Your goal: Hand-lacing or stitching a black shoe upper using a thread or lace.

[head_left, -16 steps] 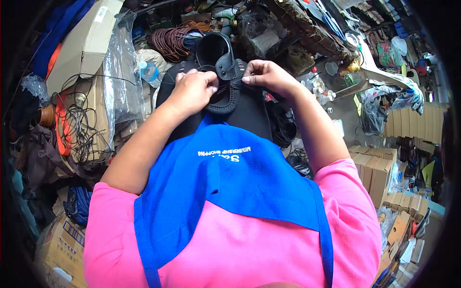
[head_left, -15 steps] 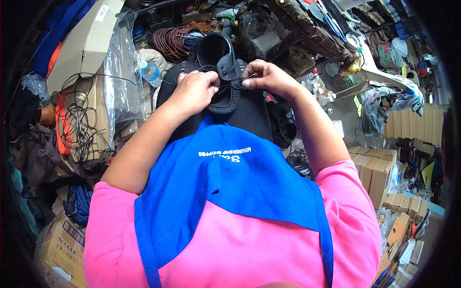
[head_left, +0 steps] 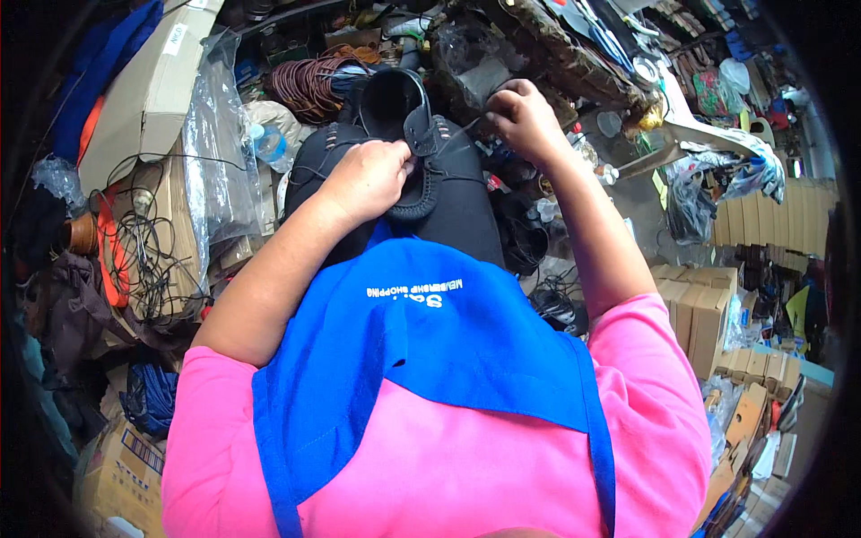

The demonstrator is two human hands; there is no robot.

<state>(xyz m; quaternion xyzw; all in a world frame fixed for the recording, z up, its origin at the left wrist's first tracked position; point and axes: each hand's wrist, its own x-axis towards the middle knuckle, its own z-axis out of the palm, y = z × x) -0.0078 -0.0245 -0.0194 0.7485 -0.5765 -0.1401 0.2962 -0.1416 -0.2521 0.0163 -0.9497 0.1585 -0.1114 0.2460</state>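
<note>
A black shoe [head_left: 415, 204] rests between my thighs, its toe edge towards me and its round opening [head_left: 388, 97] facing up. Thick stitching runs along the toe seam. My left hand [head_left: 369, 176] is closed at the shoe's left side, fingertips at the base of its strap flap [head_left: 420, 132]; the fingers partly hide what they grip. Up and to the right of the shoe, my right hand [head_left: 527, 121] pinches a thin dark thread [head_left: 462, 134], which stretches back towards the flap.
Coiled brown cord [head_left: 309, 85] lies beyond my left knee, near a plastic water bottle [head_left: 271, 143]. Cardboard [head_left: 148, 81], clear plastic sheeting [head_left: 211, 143] and tangled black cord [head_left: 161, 251] crowd the left. Brown boxes [head_left: 695, 314] are stacked at right, below a white frame [head_left: 708, 130].
My right hand has moved up and to the right, away from the shoe, drawing the thread out. My left hand stays by the shoe, shifted slightly.
</note>
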